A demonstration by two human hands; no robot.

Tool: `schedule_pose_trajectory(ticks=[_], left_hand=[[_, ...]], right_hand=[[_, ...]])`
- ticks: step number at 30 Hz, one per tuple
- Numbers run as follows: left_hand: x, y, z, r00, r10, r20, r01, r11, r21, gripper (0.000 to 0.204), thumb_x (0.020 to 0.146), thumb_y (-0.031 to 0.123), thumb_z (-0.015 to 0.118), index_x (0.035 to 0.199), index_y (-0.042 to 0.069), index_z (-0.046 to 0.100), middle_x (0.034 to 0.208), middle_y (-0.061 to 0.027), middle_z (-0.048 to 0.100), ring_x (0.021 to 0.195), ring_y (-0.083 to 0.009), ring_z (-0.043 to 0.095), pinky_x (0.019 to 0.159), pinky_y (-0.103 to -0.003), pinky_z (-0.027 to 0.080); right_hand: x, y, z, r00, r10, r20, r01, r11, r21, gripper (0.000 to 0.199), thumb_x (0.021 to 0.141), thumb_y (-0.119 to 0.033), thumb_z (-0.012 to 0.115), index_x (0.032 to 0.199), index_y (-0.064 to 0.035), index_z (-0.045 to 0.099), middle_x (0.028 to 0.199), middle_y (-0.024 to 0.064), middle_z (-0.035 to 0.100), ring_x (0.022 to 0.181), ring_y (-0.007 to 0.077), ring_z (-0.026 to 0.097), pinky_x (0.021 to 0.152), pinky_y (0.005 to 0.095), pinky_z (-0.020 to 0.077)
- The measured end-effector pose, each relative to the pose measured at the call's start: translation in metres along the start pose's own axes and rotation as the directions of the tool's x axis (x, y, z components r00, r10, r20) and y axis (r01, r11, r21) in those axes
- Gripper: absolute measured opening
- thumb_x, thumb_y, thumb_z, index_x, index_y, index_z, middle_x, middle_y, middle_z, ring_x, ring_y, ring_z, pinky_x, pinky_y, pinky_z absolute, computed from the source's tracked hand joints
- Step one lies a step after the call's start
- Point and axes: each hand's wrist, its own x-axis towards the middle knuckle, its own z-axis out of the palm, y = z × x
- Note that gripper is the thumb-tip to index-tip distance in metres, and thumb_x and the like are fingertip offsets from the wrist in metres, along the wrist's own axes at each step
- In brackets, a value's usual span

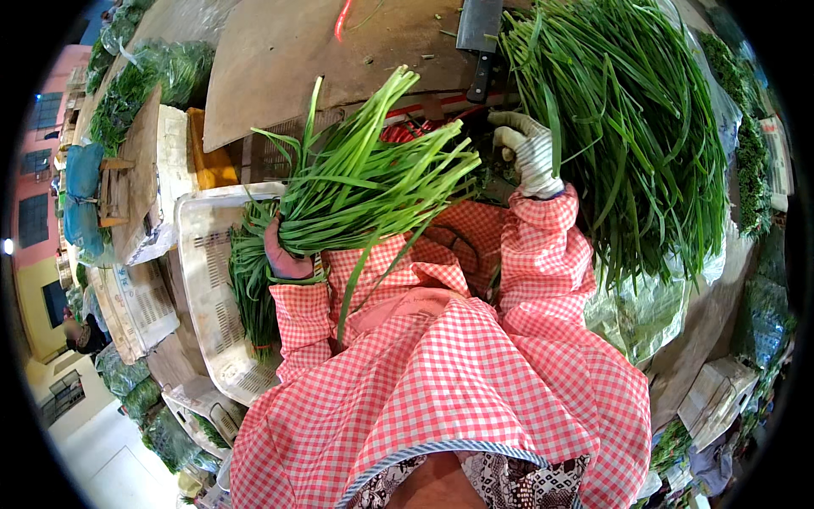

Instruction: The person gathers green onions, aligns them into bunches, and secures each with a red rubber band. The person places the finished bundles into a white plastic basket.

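Observation:
My left hand [288,256] is closed round a bunch of garlic chives [373,182]. Their pale cut ends fan up and to the right, and the leafy ends hang down over a white plastic crate [222,280]. In a pale striped glove, my right hand [527,153] is bent with its fingers apart, and nothing shows between them. Right beside it lies a large heap of long green chives [632,127], some blades touching or nearly touching the glove. A cleaver [481,51] with a black handle lies on the board just above that hand.
A brown board [280,76] spans the far side, with a red strip [342,19] on it. Clear plastic sheeting [644,318] lies under the chive heap. Bagged greens [174,72] stand at far left, near a white foam box [172,153]. Another crate [716,399] sits at lower right.

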Motion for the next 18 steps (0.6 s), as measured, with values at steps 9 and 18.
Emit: schedule_pose_trajectory(ticks=[9, 18], left_hand=[[-0.002, -0.025, -0.018, 0.985, 0.134, 0.106, -0.153, 0.966, 0.209, 0.054, 0.079, 0.009, 0.064, 0.126, 0.001, 0.04, 0.12, -0.0178, 0.05, 0.106, -0.0272, 0.054, 0.09, -0.037, 0.047], [0.006, -0.028, -0.012, 0.879, -0.464, 0.106, 0.405, 0.613, -0.678, 0.044, 0.087, 0.019, 0.054, 0.125, 0.002, 0.041, 0.122, -0.0163, 0.05, 0.106, -0.0282, 0.055, 0.088, -0.039, 0.049]], right_hand=[[-0.001, 0.004, 0.012, 0.967, 0.033, 0.251, 0.045, 0.954, -0.297, 0.036, 0.084, -0.033, 0.062, 0.101, -0.0012, 0.066, 0.082, 0.0059, 0.067, 0.046, 0.01, 0.054, 0.047, 0.0255, 0.0462], [0.015, 0.021, 0.056, 0.824, -0.307, 0.476, 0.308, 0.948, 0.077, 0.025, 0.083, -0.015, 0.064, 0.102, 0.0018, 0.064, 0.084, 0.0049, 0.067, 0.076, 0.0091, 0.058, 0.073, 0.0273, 0.0497]])
